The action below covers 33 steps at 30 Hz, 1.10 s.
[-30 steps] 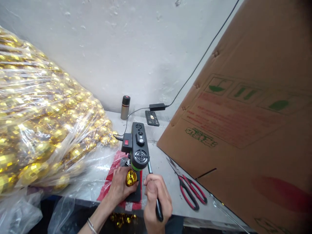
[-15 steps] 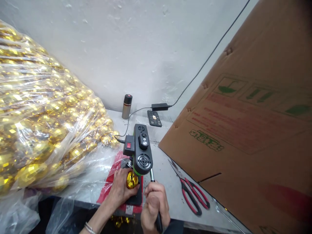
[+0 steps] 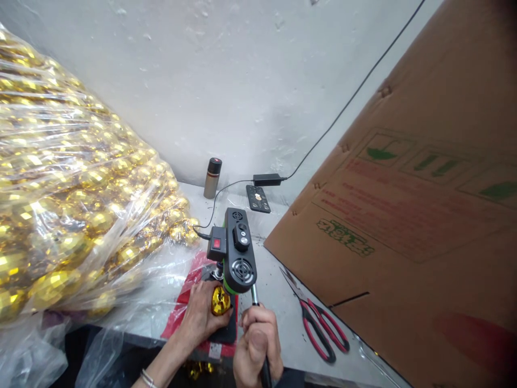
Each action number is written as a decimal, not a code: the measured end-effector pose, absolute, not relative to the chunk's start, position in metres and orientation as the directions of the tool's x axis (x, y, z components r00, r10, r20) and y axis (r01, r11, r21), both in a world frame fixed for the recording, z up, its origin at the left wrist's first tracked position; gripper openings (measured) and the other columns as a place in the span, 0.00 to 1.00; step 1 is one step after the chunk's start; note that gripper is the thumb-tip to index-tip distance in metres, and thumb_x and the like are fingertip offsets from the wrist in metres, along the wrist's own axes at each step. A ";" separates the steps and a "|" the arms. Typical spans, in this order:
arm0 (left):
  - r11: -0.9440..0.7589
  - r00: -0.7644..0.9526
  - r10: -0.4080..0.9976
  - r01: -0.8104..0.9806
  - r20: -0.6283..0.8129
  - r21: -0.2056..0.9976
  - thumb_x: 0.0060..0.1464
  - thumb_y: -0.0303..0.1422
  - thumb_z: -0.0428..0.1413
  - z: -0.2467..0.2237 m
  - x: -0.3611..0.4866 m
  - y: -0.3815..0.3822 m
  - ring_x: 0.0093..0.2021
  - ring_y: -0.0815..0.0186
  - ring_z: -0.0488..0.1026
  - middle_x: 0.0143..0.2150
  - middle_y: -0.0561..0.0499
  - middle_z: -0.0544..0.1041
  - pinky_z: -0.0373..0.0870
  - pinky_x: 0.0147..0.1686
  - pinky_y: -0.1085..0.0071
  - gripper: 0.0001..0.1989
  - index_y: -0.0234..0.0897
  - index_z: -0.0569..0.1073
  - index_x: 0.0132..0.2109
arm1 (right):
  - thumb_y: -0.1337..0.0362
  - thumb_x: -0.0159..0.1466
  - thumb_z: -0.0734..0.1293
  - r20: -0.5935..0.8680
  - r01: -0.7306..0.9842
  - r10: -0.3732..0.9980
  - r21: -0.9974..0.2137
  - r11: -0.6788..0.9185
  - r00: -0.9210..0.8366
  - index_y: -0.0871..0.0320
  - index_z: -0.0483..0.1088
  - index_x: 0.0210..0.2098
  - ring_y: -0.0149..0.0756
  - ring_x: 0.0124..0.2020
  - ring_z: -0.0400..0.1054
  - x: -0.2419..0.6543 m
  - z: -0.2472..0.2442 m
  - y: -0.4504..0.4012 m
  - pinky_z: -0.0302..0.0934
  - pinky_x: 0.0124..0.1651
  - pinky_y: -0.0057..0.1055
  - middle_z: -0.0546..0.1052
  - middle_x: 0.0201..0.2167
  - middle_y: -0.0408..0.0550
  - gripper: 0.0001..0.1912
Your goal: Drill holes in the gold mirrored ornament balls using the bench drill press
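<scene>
"What does the machine look like?"
"Its black head is long and round-ended, with two round vents, a raised button panel and a green lower edge. A box with a red switch juts from its left side."
"And its lever?"
"Silver shaft, black grip, slanting towards the viewer from the machine's right side."
"Where's the ball?"
"Held just beside the machine head's near end, to the left. It's shiny gold and faceted; whether it touches the machine, I can't tell."
</scene>
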<state>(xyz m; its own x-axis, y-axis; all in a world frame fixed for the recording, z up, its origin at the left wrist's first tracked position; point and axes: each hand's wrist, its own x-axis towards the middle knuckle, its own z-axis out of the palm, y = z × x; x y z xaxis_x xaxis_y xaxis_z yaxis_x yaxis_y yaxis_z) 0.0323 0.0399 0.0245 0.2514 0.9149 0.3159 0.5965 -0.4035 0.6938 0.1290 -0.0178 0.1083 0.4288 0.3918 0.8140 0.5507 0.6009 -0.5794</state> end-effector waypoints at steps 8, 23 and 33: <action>-0.410 0.253 0.912 0.614 0.324 0.675 0.46 0.37 0.69 0.024 0.032 0.040 0.40 0.50 0.78 0.38 0.48 0.81 0.74 0.44 0.54 0.18 0.41 0.75 0.44 | 0.63 0.78 0.56 0.822 0.571 0.393 -0.569 0.592 0.412 0.54 0.63 0.29 0.28 0.28 0.62 0.133 0.105 -0.019 0.59 0.36 0.30 0.67 0.28 0.38 0.19; -0.390 0.243 0.921 0.603 0.305 0.696 0.46 0.36 0.69 0.018 0.034 0.039 0.44 0.47 0.79 0.41 0.45 0.82 0.74 0.47 0.51 0.20 0.39 0.76 0.47 | 0.66 0.77 0.56 0.827 0.591 0.381 -0.562 0.578 0.415 0.54 0.62 0.29 0.28 0.27 0.62 0.131 0.104 -0.017 0.61 0.41 0.31 0.66 0.28 0.37 0.18; -0.374 0.256 0.927 0.624 0.273 0.686 0.48 0.39 0.68 0.027 0.031 0.040 0.40 0.49 0.79 0.37 0.46 0.81 0.74 0.45 0.53 0.17 0.40 0.76 0.44 | 0.66 0.77 0.55 0.835 0.607 0.351 -0.550 0.574 0.424 0.53 0.61 0.28 0.28 0.25 0.62 0.130 0.105 -0.015 0.64 0.47 0.33 0.67 0.26 0.37 0.19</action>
<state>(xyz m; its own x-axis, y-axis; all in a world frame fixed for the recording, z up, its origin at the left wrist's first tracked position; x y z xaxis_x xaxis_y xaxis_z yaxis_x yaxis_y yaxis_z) 0.0308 0.0400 0.0274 0.2564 0.9273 0.2728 0.6236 -0.3744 0.6863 0.1304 -0.0145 0.1046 0.4241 0.3515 0.8346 0.6068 0.5738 -0.5500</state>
